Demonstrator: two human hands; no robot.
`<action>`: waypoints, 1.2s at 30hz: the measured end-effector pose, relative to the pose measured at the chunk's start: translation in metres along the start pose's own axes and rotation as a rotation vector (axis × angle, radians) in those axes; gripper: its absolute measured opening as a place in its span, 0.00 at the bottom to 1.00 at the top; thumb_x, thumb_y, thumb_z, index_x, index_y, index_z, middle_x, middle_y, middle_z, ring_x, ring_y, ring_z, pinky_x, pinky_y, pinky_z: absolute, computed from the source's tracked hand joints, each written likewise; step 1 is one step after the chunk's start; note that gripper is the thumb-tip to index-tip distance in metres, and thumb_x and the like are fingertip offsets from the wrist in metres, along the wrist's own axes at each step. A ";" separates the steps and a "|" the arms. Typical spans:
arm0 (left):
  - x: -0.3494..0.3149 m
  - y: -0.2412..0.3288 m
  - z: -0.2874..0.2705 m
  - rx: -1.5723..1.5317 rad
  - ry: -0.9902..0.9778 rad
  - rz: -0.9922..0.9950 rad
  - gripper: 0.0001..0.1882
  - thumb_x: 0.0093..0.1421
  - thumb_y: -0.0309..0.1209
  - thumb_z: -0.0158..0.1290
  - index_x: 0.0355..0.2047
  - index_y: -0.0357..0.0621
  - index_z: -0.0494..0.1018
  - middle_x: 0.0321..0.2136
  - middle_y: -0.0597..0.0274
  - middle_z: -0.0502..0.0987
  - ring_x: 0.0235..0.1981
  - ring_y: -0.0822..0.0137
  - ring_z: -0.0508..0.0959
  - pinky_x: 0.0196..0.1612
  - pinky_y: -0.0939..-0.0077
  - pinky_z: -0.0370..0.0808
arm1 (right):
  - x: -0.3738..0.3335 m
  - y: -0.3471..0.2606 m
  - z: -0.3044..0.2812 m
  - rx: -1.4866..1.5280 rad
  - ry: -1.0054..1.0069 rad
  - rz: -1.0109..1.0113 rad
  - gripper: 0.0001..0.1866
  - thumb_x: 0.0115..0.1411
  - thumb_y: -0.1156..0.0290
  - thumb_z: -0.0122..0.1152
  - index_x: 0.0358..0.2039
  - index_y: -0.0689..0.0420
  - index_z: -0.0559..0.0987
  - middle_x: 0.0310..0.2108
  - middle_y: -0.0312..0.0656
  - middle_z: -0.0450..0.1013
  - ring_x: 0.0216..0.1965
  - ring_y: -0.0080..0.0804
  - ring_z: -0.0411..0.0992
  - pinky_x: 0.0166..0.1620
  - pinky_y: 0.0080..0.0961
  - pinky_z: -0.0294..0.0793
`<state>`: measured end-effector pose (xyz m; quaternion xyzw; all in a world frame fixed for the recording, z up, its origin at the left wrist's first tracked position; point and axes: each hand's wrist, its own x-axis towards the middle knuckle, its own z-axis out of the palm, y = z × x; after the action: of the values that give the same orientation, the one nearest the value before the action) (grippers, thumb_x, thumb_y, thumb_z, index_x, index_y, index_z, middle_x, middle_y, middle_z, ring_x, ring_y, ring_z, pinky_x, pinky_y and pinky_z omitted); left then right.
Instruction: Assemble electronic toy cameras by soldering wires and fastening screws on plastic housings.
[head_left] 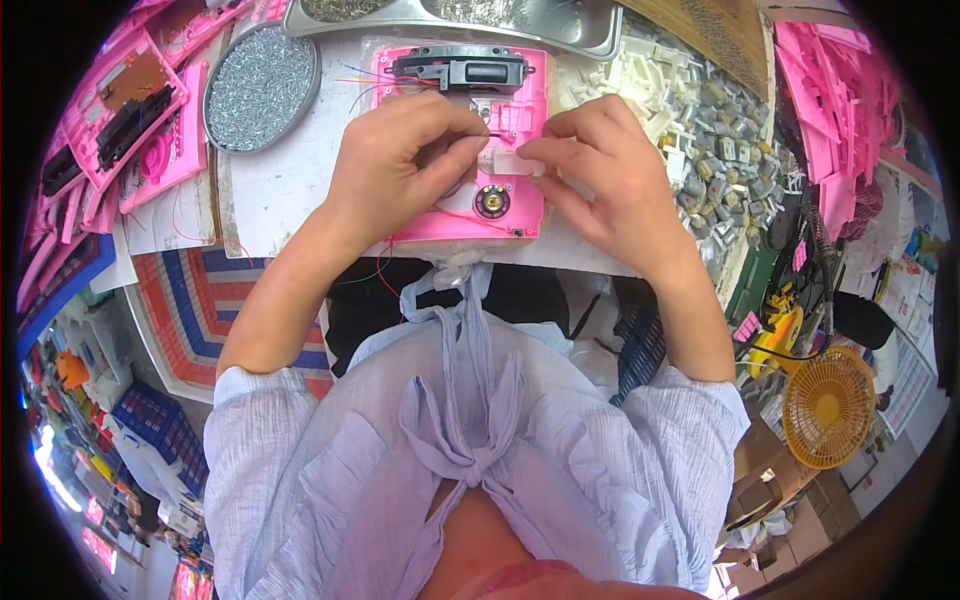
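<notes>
Pink plastic first: saw a flat panel [528,200] on the white table [290,190], with both hands above it. Had the left hand [405,155] curled over the panel's left side, thumb and first finger nearly touching, close to a thin dark wire [495,135]. Could not tell about a hold on that wire. Had the right hand [615,165] over the panel's right side, fingertips pinched, seemingly on a small pale piece [508,162] above the panel's middle.

Looked about part done. Saw a long black part [460,70] already across the panel's far end, and a round part [492,202] with a gold middle near its close end. Saw red and blue wires [365,80] loose by its far left corner, so maybe not all joined yet. Could not see under the hands.

Saw a round tray [207,108] of shiny screws left of the panel, and white bits [640,88] and silver blocks [728,150] heaped right of it.
</notes>
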<state>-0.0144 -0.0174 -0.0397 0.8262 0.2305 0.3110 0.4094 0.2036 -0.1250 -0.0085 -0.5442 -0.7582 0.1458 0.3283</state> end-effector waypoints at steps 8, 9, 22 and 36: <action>0.000 0.001 0.000 0.011 -0.008 -0.027 0.04 0.57 0.25 0.63 0.34 0.41 0.81 0.25 0.61 0.79 0.22 0.66 0.76 0.27 0.73 0.72 | -0.008 0.007 0.023 0.023 0.046 0.020 0.14 0.44 0.74 0.71 0.35 0.54 0.83 0.35 0.39 0.76 0.40 0.42 0.73 0.42 0.37 0.74; 0.001 0.000 0.002 0.004 -0.010 -0.004 0.04 0.57 0.25 0.63 0.34 0.40 0.81 0.25 0.61 0.79 0.22 0.66 0.76 0.27 0.74 0.71 | -0.004 0.004 0.019 -0.007 0.014 0.037 0.12 0.45 0.74 0.70 0.34 0.54 0.83 0.35 0.39 0.76 0.40 0.42 0.73 0.42 0.38 0.74; -0.006 0.002 -0.004 0.018 -0.157 -0.087 0.07 0.61 0.18 0.59 0.40 0.35 0.78 0.32 0.61 0.79 0.32 0.73 0.77 0.36 0.81 0.71 | -0.085 0.044 -0.098 -0.655 -0.019 0.448 0.16 0.48 0.76 0.68 0.40 0.51 0.85 0.46 0.41 0.75 0.50 0.48 0.68 0.55 0.38 0.72; 0.066 0.073 0.031 -0.182 -0.555 -0.279 0.09 0.65 0.29 0.60 0.41 0.36 0.79 0.22 0.71 0.73 0.22 0.81 0.68 0.27 0.82 0.67 | -0.029 -0.017 -0.061 -0.178 0.004 0.166 0.19 0.48 0.71 0.74 0.42 0.57 0.79 0.38 0.42 0.77 0.41 0.44 0.76 0.44 0.34 0.77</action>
<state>0.0627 -0.0332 0.0268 0.7999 0.1923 0.0341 0.5675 0.2370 -0.1665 0.0361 -0.6323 -0.7198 0.1036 0.2672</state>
